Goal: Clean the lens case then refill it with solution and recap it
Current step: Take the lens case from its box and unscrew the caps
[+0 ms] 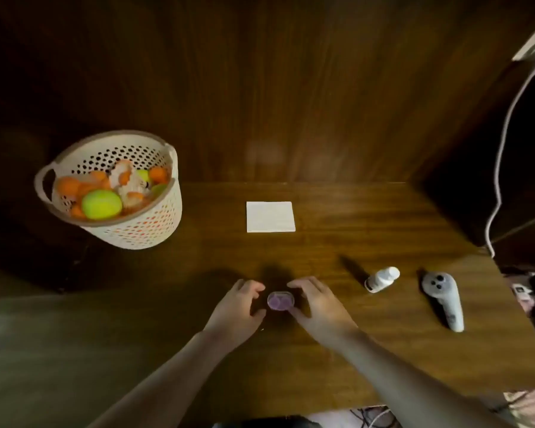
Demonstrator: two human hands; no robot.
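A small purple lens case lies on the wooden desk near its front edge. My left hand sits just left of the case with curled fingers, thumb and fingertips close to it; contact is unclear. My right hand is on the case's right side, its thumb touching the near right corner and its fingers arched over the far edge. A white solution bottle lies on its side to the right. A folded white tissue lies flat farther back at the centre.
A white controller lies right of the bottle. A perforated basket with tennis balls and orange items stands at the back left. A white cable hangs at the right. A wooden panel rises behind the desk.
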